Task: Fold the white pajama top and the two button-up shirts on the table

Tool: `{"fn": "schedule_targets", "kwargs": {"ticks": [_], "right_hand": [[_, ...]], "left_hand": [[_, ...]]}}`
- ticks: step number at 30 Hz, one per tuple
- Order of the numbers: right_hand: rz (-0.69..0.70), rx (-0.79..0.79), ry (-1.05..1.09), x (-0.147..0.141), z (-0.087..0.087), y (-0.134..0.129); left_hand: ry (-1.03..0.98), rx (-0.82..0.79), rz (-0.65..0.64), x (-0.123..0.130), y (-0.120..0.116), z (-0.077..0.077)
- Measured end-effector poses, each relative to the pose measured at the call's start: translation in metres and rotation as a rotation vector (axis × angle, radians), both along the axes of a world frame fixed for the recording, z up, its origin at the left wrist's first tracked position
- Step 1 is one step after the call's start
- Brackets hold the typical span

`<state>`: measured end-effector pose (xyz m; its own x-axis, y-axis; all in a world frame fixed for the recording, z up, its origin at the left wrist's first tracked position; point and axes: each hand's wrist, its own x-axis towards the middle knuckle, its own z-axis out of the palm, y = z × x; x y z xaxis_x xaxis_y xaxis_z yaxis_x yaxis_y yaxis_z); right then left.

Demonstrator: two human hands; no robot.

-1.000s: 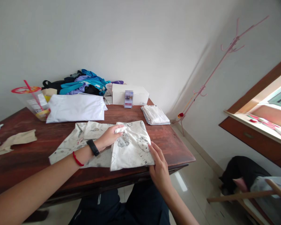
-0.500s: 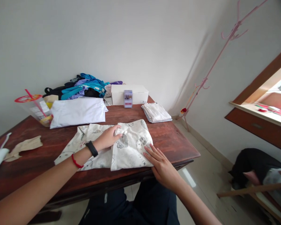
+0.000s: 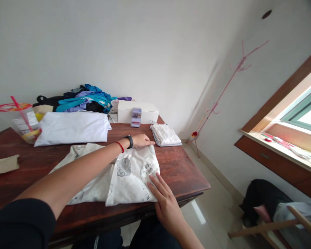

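The big, dark red-brown wood table [image 3: 181,166] holds it all. The biggest thing close by is the cream cloth w/ gray cat-face pics [image 3: 134,188]. It lies flat at the near edge, long way L to R, w/ a top layer over its R part. Way at the back, by the wall, is a messy heap of blue, black & purple clothes [image 3: 85,98]. In front of that is a plain white folded cloth [image 3: 72,128], then a white cardboard box [image 3: 147,110] to its R. A small white folded cloth w/ thin lines [image 3: 167,135] sits near the far R side, apart from the cat cloth. A clear plastic cup w/ a red rim & straw [image 3: 24,126] is at far L. Both hands are at the R part of the cat cloth. The R hand [image 3: 168,204] is the near one: open, not pinching, fingertips on top of the cloth by its R edge, so most of the cloth lies L of it & a bit away from the body. The L hand [image 3: 141,140] is at the far edge, w/ its arm across the cloth, so the cloth lies on the near side of it. Can't tell if its fingers pinch the edge or just touch. The L wrist has a black watch [image 3: 130,141] & a thin red string band [image 3: 119,146].
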<state>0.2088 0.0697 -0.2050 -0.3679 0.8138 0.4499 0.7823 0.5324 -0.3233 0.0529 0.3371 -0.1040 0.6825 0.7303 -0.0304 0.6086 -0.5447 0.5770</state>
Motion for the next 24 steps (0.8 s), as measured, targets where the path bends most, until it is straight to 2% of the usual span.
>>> {"fn": "schedule_targets", "kwargs": {"ticks": [3, 7, 12, 15, 19, 21, 23, 24], "right_hand": [[-0.004, 0.004, 0.029, -0.001, -0.001, 0.000], [-0.018, -0.016, 0.048, -0.003, 0.000, 0.000], [-0.068, -0.083, 0.006, -0.009, 0.002, -0.003], [-0.075, -0.150, 0.005, -0.011, 0.009, -0.009], [-0.005, -0.320, 0.082, -0.004, 0.021, -0.017], [0.030, -0.443, 0.201, 0.004, 0.026, -0.015], [0.009, -0.508, 0.434, 0.010, 0.028, -0.007], [-0.026, -0.517, 0.587, 0.012, 0.028, 0.000]], "left_hand": [[-0.009, -0.034, -0.031, 0.001, 0.009, -0.010], [0.015, 0.030, -0.013, 0.011, 0.014, -0.027], [0.056, 0.249, 0.115, 0.028, -0.007, -0.050], [0.095, 0.351, 0.195, 0.029, -0.025, -0.055], [0.170, 0.363, 0.210, 0.005, -0.053, -0.048], [0.184, 0.345, 0.110, -0.017, -0.074, -0.047], [0.164, 0.376, -0.033, -0.042, -0.098, -0.052], [0.148, 0.414, -0.046, -0.053, -0.111, -0.055]]}}
